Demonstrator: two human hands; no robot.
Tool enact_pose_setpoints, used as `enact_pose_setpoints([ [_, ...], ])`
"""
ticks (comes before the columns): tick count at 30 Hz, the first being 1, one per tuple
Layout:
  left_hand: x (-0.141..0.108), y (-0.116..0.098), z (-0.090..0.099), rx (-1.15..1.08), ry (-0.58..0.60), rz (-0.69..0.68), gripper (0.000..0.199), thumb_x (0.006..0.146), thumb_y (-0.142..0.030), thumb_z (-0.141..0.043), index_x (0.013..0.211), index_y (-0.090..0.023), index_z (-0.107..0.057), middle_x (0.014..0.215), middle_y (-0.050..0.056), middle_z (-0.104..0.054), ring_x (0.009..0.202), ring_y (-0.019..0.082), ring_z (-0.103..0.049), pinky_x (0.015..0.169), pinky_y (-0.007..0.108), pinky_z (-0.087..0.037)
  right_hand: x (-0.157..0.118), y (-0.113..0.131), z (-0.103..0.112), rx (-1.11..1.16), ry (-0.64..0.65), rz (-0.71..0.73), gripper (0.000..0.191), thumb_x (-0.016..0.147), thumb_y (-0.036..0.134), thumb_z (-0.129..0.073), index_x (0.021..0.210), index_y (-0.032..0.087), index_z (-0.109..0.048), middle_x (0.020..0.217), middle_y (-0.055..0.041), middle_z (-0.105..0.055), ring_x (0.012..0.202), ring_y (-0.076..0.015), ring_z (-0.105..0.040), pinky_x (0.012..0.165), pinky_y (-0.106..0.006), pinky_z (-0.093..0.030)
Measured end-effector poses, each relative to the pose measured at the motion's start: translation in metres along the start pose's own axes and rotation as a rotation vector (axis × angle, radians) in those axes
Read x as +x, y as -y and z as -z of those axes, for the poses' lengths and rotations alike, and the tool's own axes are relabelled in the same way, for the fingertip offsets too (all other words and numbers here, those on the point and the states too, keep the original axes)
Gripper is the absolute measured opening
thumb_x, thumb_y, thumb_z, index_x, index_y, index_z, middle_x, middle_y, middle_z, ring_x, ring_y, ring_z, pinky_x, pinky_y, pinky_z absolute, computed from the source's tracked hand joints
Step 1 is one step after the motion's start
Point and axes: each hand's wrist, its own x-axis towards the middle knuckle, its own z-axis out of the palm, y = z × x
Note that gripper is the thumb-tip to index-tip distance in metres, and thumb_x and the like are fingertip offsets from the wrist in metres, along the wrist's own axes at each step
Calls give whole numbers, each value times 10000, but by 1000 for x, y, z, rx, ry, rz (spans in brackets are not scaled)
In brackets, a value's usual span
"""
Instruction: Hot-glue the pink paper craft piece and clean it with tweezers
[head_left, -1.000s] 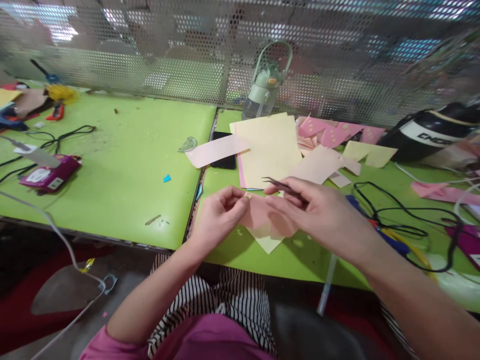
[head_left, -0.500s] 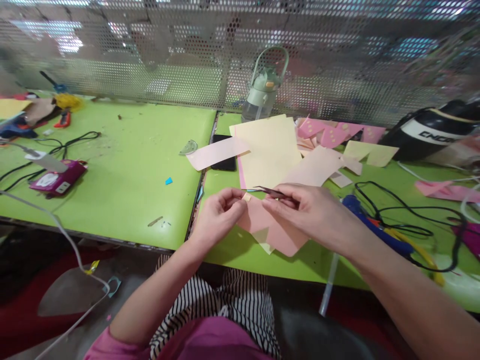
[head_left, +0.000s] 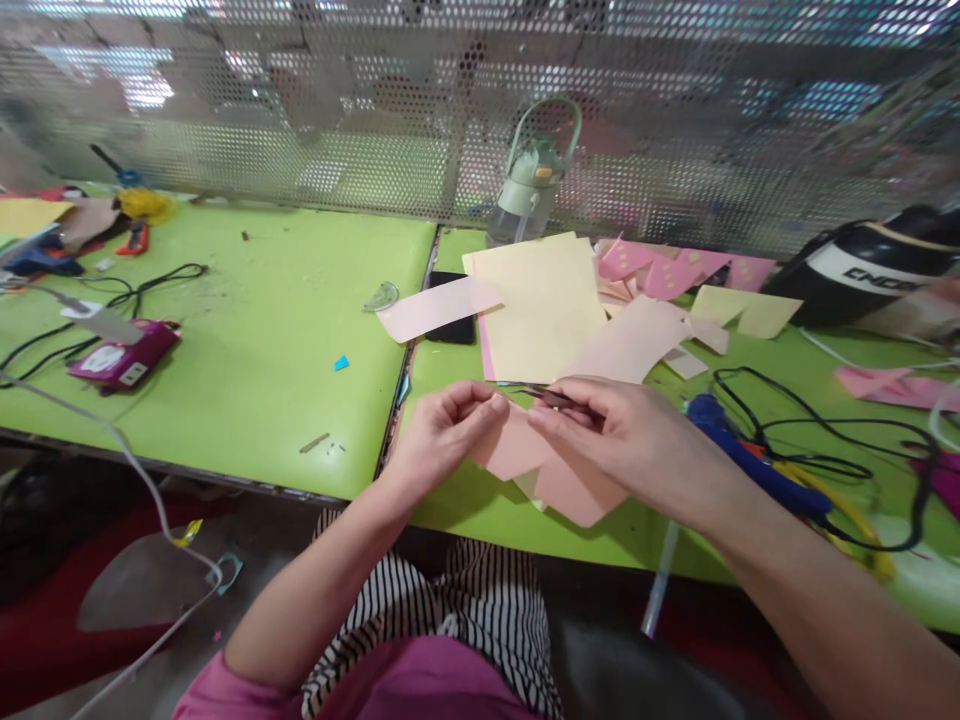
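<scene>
A: Hands first. How did they sit?

B: Both came in from the bottom edge and met over the near edge of the green table [head_left: 247, 330]. The left hand [head_left: 442, 430] was curled, fingertips pinched together at the top corner of a pink paper piece [head_left: 559, 475]. The right hand [head_left: 622, 435] lay just beside it, palm down, fingers closed round a pair of dark tweezers [head_left: 544, 394] whose tips pointed left toward the left fingertips.

A: Touching each other?

B: Nearly; fingertips close, tweezer tips between them. Could not tell whether the tips gripped anything, too small and blurred.

A: Where was the pink piece?

B: Under and between both hands, hanging partly past the table's front edge, with a pale yellow scrap [head_left: 531, 487] peeking out beneath it.

A: What was hidden or cut off?

B: The hands covered much of the pink piece, so its full outline was not readable. The right forearm ran off the lower right corner. A phone [head_left: 450, 330] lay mostly under a pink paper strip [head_left: 435, 305] and a stack of cream sheets [head_left: 536, 305]. The green bottle [head_left: 529, 180] stood behind that stack, base hidden. A blue glue gun [head_left: 750, 465] and black cables [head_left: 810, 425] at the right were blurred. A magenta box [head_left: 124, 355] sat far left, and the clutter in the left corner was too smeared to name. A black container [head_left: 870, 265] was cut by the right edge.
</scene>
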Motion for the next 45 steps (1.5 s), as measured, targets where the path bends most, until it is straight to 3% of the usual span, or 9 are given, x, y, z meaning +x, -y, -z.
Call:
enact_pose_setpoints([
  [7, 1, 4, 2, -106, 69, 85, 439, 882, -548, -501, 842, -153, -688, 724, 30, -656, 639, 110, -591, 626, 231, -471, 4, -15, 5, 100, 74, -80, 344, 862, 509, -536, 808, 190, -652, 691, -14, -651, 598, -136, -551, 495, -245, -387],
  [12, 2, 2, -1, -76, 113, 159, 290, 752, -415, -705, 884, -157, -701, 833, 48, -694, 705, 124, -634, 661, 249, -539, 7, -23, 11, 196, 53, -89, 394, 849, 558, -551, 926, 190, -669, 839, -47, -704, 719, -177, -622, 572, -273, -467],
  [16, 5, 3, -1, -159, -38, 131, 303, 758, -415, -719, 901, -151, -680, 854, 45, -686, 724, 116, -641, 691, 249, -575, -5, -28, 24, 127, -170, -90, 437, 910, 587, -436, 1004, 221, -655, 945, -48, -705, 849, -201, -640, 698, -304, -489],
  [19, 6, 4, 0, -217, -173, 61, 302, 751, -385, -735, 928, -153, -660, 893, 48, -693, 756, 118, -658, 698, 232, -583, -23, -45, 28, 45, -249, -136, 413, 946, 533, -356, 983, 236, -641, 997, -46, -707, 929, -228, -651, 756, -326, -487],
  [22, 5, 5, 1, -246, -257, -4, 242, 767, -337, -724, 933, -174, -656, 923, 32, -695, 788, 106, -664, 741, 220, -583, -45, -70, 22, -18, -205, -219, 357, 937, 503, -364, 969, 242, -606, 913, -37, -716, 857, -237, -675, 713, -334, -494],
  [25, 4, 5, 2, -249, -269, -25, 187, 783, -301, -711, 930, -194, -670, 903, 11, -690, 763, 83, -657, 759, 203, -582, -66, -88, 10, -40, -114, -235, 322, 950, 467, -349, 951, 242, -580, 874, -34, -718, 818, -226, -684, 717, -339, -500],
  [33, 3, 4, 3, -240, -337, -65, 190, 755, -300, -740, 893, -193, -663, 813, -2, -653, 673, 82, -628, 712, 218, -609, -97, -98, 3, -216, 0, -213, 373, 974, 444, -312, 939, 214, -605, 931, -72, -720, 857, -238, -682, 727, -366, -490],
  [37, 2, 0, 2, -253, -354, -85, 172, 766, -295, -726, 894, -200, -659, 848, 1, -646, 700, 83, -633, 703, 205, -604, -91, -94, 0, -216, -9, -179, 363, 985, 435, -310, 954, 214, -597, 956, -74, -718, 866, -233, -677, 731, -370, -488],
  [45, 3, -1, 2, -271, -430, -114, 142, 784, -267, -707, 885, -205, -630, 853, -24, -631, 658, 53, -607, 747, 201, -597, -53, -79, -20, -228, 46, -40, 393, 1011, 424, -284, 1004, 177, -590, 1018, -102, -704, 901, -243, -665, 748, -385, -485],
])
